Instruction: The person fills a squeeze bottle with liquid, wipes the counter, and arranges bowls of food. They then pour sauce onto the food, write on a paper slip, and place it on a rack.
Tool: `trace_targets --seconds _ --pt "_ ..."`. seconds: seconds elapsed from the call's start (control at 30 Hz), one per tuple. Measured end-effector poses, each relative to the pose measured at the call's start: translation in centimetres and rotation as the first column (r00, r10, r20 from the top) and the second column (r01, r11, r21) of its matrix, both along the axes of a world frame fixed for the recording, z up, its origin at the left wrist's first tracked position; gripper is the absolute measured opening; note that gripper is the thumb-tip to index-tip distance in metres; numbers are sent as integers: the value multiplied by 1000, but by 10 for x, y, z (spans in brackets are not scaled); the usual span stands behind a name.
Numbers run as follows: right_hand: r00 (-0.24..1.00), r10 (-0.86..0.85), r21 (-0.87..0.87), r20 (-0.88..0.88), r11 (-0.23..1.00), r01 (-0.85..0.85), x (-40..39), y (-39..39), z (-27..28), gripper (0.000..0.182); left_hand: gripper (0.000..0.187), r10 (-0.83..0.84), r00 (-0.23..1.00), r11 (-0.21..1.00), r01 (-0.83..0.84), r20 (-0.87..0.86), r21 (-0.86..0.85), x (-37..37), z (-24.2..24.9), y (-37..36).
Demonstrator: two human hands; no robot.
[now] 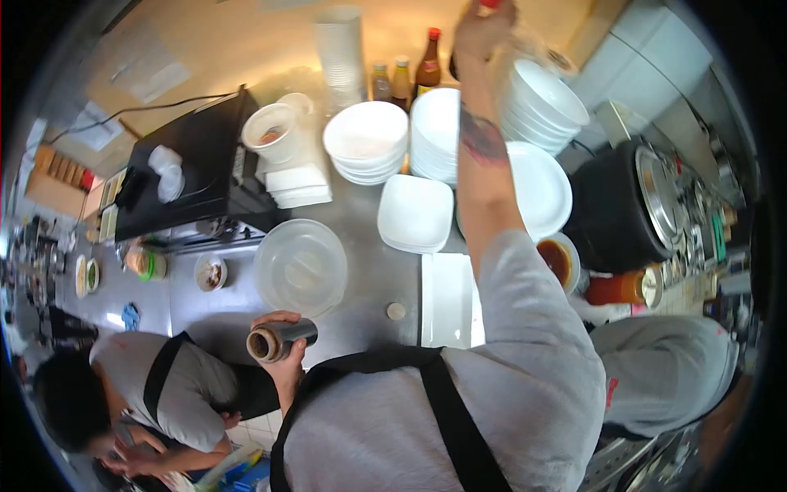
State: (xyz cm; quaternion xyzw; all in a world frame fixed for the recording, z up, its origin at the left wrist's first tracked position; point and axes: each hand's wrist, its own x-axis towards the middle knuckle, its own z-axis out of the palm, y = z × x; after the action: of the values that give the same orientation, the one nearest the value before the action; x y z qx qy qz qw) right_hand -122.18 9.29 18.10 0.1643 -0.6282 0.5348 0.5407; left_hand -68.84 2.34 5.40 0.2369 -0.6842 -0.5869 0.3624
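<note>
My left hand (287,361) is closed round a dark cylindrical jar (295,332), tilted so its brown ringed opening faces left. Close by on the steel counter stand a translucent round plastic bowl (300,266) and a small pale disc (396,312). Up at the back, my right arm is stretched out and my right hand (484,33) has its fingers closed. A bit of red (489,4) shows at the top of that hand; what it belongs to is mostly hidden. Below it are stacked white bowls (551,94) and a brown bottle with a red cap (429,61).
Stacked white bowls (365,135), square plates (416,211) and a rectangular dish (447,299) fill the counter ahead. At right are a black pot warmer (623,205) and a sauce container (557,262). Two co-workers, one left (172,385), one right (664,369), stand close.
</note>
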Motion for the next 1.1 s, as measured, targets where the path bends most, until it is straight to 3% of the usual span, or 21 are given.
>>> trace_targets --seconds 0.03,0.13,0.23,0.3,0.4,0.53,0.57,0.6,0.63,0.67,0.83,0.9,0.97,1.0,1.03,1.07,1.1 --pt "994 -48 -29 -94 999 46 -47 -10 -26 38 53 -14 998 1000 15 66 -15 3 1 -1" --pt "977 -193 65 91 980 188 -94 -18 -63 29 56 -30 980 999 32 199 -7 6 3 -2" --pt "911 -258 127 321 965 228 -103 -27 -74 21 56 -50 996 998 51 71 -24 0 -9 -5" --pt "848 -226 147 479 973 177 -104 -30 -77 16 57 -51 992 998 55 112 -31 0 -9 -8" --pt "868 -127 117 481 990 80 -140 -27 -114 37 57 -62 991 997 68 116 -47 -3 -10 -11" --pt "813 -213 150 543 976 156 -145 -28 -137 28 59 -74 990 997 78 116 -23 -11 -2 -13" --pt "845 -241 221 478 964 150 -166 -23 -149 24 59 -68 991 998 69 118 -6 -13 0 -11" --pt "873 -260 295 412 945 142 -182 -20 -161 19 61 -94 964 995 95 249 5 -9 9 -15" --pt "899 -274 366 342 920 141 -197 -18 -172 15 62 -91 972 995 80 215 61 -10 5 -14" --pt "900 -286 412 329 901 135 -201 -14 -170 13 62 -75 988 997 76 135 -2 -14 1 -13" --pt "917 -184 500 355 866 -20 -110 11 -108 8 64 -50 999 997 50 -5 -56 -15 -7 -7" --pt "939 15 469 342 864 -185 -25 18 -72 8 61 -59 998 997 58 -30 -43 -13 -7 -3" --pt "821 349 396 451 746 -535 96 28 -58 10 61 -46 998 999 46 -47 -12 -8 -9 3" --pt "635 582 246 508 608 -755 165 35 -67 15 60 -54 996 998 53 -66 -15 -6 -7 5" --pt "447 426 281 787 397 -874 218 44 -68 20 60 -50 996 999 48 -76 -23 -3 -7 7" --pt "243 395 214 886 116 -970 250 51 -90 23 60 -46 995 999 44 -83 -28 2 -7 10" --pt "197 190 214 962 -70 -974 274 51 -127 21 60 -42 995 999 39 -87 -28 9 -8 15"
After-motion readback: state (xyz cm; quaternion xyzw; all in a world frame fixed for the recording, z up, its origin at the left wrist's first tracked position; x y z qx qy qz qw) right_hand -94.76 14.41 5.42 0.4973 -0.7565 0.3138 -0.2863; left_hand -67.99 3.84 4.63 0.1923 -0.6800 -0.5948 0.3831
